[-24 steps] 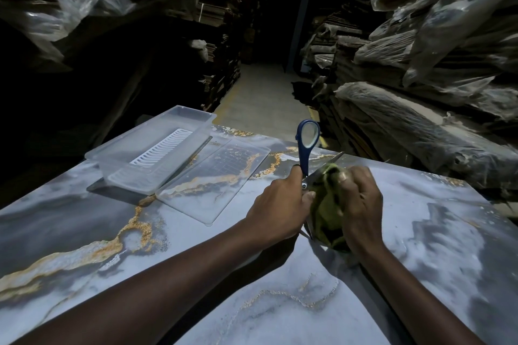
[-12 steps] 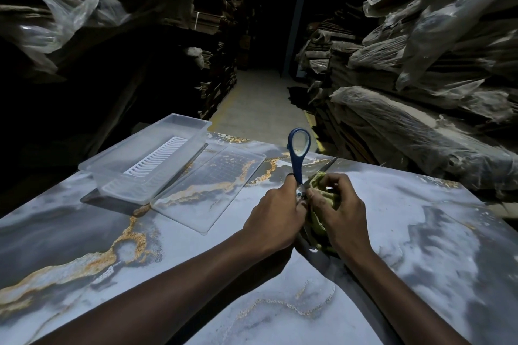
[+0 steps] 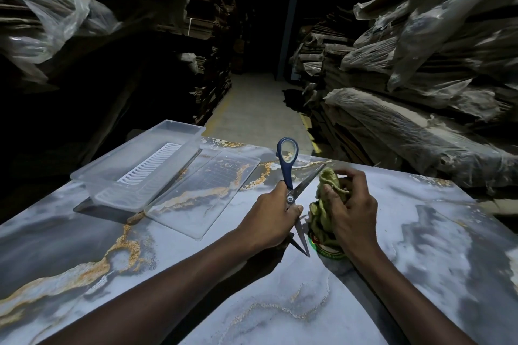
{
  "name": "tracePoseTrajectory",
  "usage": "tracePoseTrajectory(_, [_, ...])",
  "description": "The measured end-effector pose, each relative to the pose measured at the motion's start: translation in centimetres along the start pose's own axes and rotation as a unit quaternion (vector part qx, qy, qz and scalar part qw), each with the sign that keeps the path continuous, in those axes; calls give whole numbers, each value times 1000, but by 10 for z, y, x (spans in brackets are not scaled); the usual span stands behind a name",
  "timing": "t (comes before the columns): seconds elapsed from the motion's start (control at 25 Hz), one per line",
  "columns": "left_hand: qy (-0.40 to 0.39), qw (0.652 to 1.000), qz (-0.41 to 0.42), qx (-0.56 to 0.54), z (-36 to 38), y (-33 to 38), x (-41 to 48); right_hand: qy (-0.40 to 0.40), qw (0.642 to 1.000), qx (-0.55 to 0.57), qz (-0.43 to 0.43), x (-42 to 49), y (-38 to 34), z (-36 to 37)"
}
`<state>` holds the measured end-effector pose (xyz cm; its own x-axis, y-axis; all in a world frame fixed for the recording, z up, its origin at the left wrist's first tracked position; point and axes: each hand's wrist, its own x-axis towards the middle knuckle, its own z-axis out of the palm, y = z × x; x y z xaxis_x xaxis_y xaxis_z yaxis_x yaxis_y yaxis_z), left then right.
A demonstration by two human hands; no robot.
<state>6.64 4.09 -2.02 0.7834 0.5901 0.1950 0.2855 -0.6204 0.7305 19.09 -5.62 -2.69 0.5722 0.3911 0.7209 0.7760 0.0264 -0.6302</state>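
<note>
Clasped at pivot by left hand (image 3: 269, 218): scissors (image 3: 291, 190), blades spread wide. Bunched in right hand (image 3: 353, 204): green cloth (image 3: 319, 213), at upper blade tip. Clear lid (image 3: 204, 193) just left of grip; table (image 3: 420, 232) stretches wide rightward.

Dim, sharp centre; dark, blurred, wide-angle-warped edges; arm shadows below.
</note>
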Motion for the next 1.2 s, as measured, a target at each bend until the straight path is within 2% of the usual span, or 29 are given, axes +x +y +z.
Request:
tracePoseTrajectory(0.12, [-14, 1000, -8, -9, -1, 1, 0, 7, 996, -15, -92, -1, 2, 0])
tracePoseTrajectory(0.2, [-18, 1000, -7, -15, -2, 2, -1, -52, 980, -48, -184, -7, 1, 5])
tracePoseTrajectory(0.28, [-17, 1000, 10, 1, -3, 5, -2, -93, 963, -96, -232, -10, -2, 8])
tracePoseTrajectory(0.36, [-23, 999, 26, 24, -4, 8, -3, -76, 966, -134, -209, -7, 1, 9])
tracePoseTrajectory(0.48, [-33, 998, 22, 44, -5, 12, -3, 18, 982, -166, -93, 2, 7, 6])
tracePoseTrajectory(0.56, [-27, 997, 27, 61, -4, 14, -4, 74, 990, -109, -53, 3, 6, 2])
tracePoseTrajectory(0.6, [-22, 997, 34, 69, -3, 15, -4, 77, 991, -77, -74, 2, 4, 0])
tracePoseTrajectory(0.72, [-25, 997, 39, 56, -5, 14, -4, -27, 979, -92, -182, -12, -3, 4])
tracePoseTrajectory(0.8, [-33, 997, 38, 58, -7, 13, -3, -59, 969, -152, -187, -11, -3, 8])
tracePoseTrajectory(0.88, [-39, 996, 31, 74, -7, 14, -1, -8, 978, -173, -117, -2, -1, 8])
tracePoseTrajectory(0.96, [-42, 995, 26, 82, -5, 15, 0, 55, 990, -125, -31, 5, -2, 2])
tracePoseTrajectory(1.0, [-40, 995, 27, 86, -4, 15, 0, 69, 993, -96, -29, 5, -2, -1])
tracePoseTrajectory(1.04, [-37, 995, 31, 89, -3, 14, 0, 65, 993, -81, -59, 2, -3, -3])
tracePoseTrajectory(1.12, [-31, 995, 41, 89, -4, 12, 1, -10, 985, -98, -142, -9, -7, -1])
tracePoseTrajectory(1.2, [-32, 994, 49, 88, -4, 12, 1, -58, 971, -154, -170, -11, -7, 4])
